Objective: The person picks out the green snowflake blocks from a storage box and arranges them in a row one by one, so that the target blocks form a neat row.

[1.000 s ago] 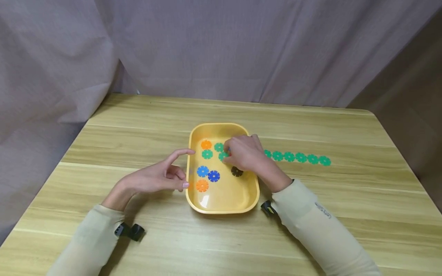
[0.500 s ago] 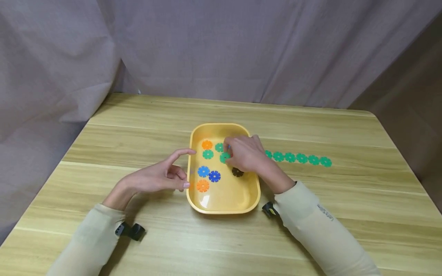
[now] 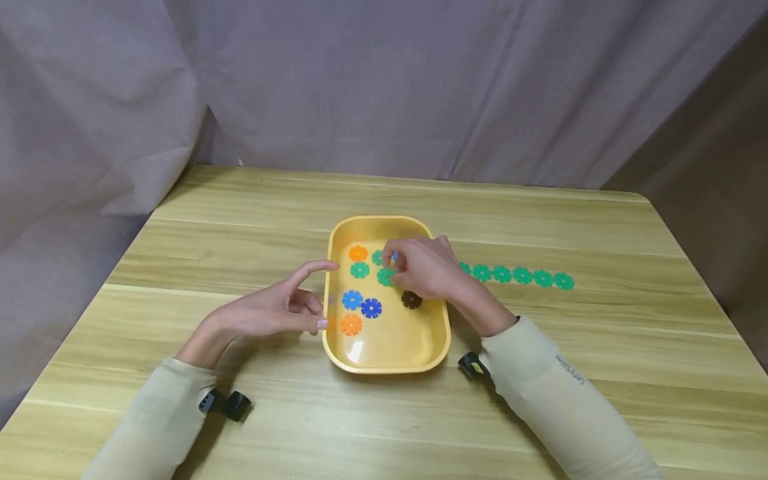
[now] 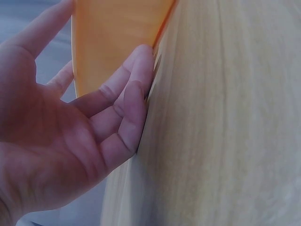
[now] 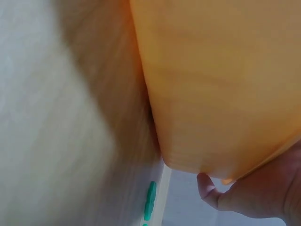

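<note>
A: Done so far, at a guess?

B: Probably partway. On the desk (image 3: pixel 288 420), right of the yellow tray (image 3: pixel 390 350), a straight row of green discs (image 3: pixel 502 274): six in view, the one nearest the tray partly covered, perhaps more behind the right hand (image 3: pixel 426 267).

A: And left over?

B: Inside the tray, toward its far half, at least three loose green discs (image 3: pixel 360 270), seemingly due for the same row. Also in there: two orange discs (image 3: pixel 351 325), a light blue disc (image 3: pixel 352 300) just beside a dark blue disc (image 3: pixel 371 308), a dark disc (image 3: pixel 411 299), plus a blue sliver (image 3: pixel 395 256) by the fingers, too hidden for a clear reading.

A: Hands?

B: Apart, one at each side of the tray. Left hand (image 3: pixel 271 309): index finger and thumb spread wide against the tray's left side, other fingers bent just outside the wall. Right hand: across the right rim, index finger and thumb bent down close to the nearest green disc. Cannot tell about a grip; mostly just outer wall in the right wrist view.
</note>
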Demonstrator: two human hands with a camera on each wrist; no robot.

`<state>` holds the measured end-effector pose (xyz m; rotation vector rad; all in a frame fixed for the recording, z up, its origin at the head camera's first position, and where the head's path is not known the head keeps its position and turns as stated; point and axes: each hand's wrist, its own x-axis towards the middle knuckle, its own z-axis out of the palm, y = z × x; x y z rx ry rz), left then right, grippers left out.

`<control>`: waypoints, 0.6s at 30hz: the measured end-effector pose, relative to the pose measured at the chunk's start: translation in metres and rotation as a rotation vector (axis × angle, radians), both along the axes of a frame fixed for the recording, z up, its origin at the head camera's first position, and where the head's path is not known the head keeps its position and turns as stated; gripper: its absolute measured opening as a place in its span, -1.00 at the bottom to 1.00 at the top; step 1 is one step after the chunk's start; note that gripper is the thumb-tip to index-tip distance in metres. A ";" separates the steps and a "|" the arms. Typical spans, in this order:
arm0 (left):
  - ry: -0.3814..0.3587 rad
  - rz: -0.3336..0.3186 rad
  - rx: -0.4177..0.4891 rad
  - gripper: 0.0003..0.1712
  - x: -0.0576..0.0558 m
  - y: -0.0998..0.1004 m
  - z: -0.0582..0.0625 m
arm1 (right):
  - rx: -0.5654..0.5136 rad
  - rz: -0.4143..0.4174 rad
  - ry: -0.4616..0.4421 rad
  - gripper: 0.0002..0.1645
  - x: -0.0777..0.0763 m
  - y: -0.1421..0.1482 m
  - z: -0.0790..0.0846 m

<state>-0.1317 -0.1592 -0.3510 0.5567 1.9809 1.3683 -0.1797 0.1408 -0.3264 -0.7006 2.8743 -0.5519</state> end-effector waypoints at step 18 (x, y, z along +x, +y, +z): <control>0.000 0.004 0.001 0.03 0.001 0.000 0.000 | -0.158 0.013 -0.070 -0.72 -0.003 0.006 0.005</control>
